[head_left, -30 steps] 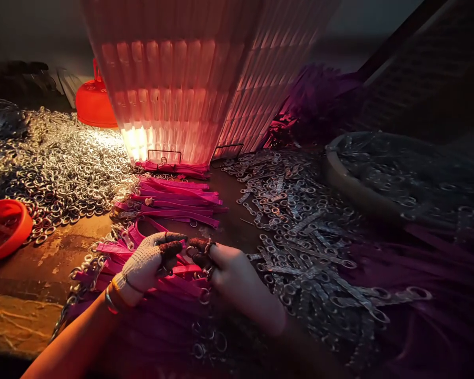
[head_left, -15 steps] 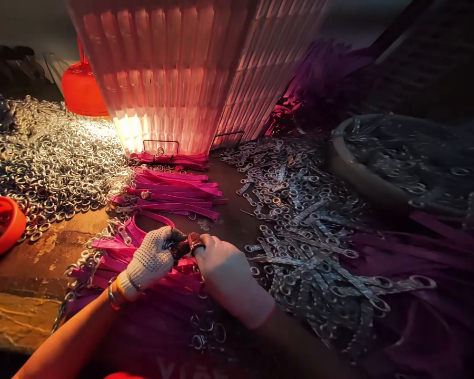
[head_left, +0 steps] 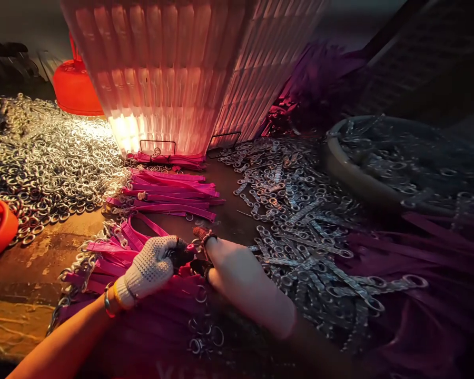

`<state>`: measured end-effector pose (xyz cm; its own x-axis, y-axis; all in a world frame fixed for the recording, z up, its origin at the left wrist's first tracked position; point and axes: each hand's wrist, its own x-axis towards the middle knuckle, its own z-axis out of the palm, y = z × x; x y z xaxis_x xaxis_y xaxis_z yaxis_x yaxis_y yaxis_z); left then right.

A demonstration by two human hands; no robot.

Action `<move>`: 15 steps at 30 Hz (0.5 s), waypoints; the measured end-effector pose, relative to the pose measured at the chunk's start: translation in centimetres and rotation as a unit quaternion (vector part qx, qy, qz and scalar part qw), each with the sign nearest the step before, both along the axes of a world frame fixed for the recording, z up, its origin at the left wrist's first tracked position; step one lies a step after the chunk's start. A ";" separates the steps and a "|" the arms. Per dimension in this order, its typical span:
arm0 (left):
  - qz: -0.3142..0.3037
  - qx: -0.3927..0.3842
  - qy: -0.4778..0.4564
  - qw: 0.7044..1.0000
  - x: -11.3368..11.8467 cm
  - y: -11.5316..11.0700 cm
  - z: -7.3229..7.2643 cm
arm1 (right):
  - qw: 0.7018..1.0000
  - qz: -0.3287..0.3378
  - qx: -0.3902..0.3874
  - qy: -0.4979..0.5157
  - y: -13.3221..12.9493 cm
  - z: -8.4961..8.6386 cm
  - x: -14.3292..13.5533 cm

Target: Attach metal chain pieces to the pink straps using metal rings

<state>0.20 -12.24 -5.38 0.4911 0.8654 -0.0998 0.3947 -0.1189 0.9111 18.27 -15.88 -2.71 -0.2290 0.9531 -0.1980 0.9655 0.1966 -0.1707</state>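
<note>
My left hand [head_left: 152, 263], in a white dotted glove with dark fingertips, is closed on a pink strap [head_left: 148, 223]. The strap loops up behind the hand, and a small pink end shows past the fingertips. Close beside it, my right hand [head_left: 240, 271] wears a pale glove with dark finger covers. Its thumb and forefinger are bent around something small at the strap's end, too dark to make out. Under both hands lies a bunch of pink straps [head_left: 106, 263] with metal links at their left ends.
A heap of metal rings [head_left: 63, 168] fills the left, under a red lamp [head_left: 77, 87]. Ribbed clear plastic panels [head_left: 161, 79] stand behind. Metal link strips [head_left: 300, 226] spread on the right, before a round basin [head_left: 339, 152]. More pink straps [head_left: 174, 192] lie ahead.
My right hand has shifted right and down, its thumb and forefinger parting somewhat. The pink strap end now shows between the hands. The view has shifted slightly.
</note>
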 end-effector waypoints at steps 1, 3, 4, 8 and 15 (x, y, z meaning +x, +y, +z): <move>0.001 0.002 -0.001 1.000 0.0 -0.2 -0.1 | 1.000 -0.008 -0.017 -0.022 0.2 0.0 -0.1; 0.002 0.019 0.002 1.000 -0.1 -0.5 -0.4 | 0.998 -0.007 -0.030 -0.052 0.6 -0.3 -0.2; 0.000 0.026 0.007 1.000 -0.1 -0.6 -0.6 | 0.998 0.008 -0.030 -0.061 0.6 -0.5 -0.3; -0.018 0.043 0.045 0.998 0.1 -0.6 -1.5 | 0.993 0.091 -0.021 -0.066 0.4 -1.5 -0.3; -0.118 0.086 0.107 0.984 -2.6 2.7 1.8 | 0.992 0.090 -0.005 -0.086 -0.3 -0.4 0.3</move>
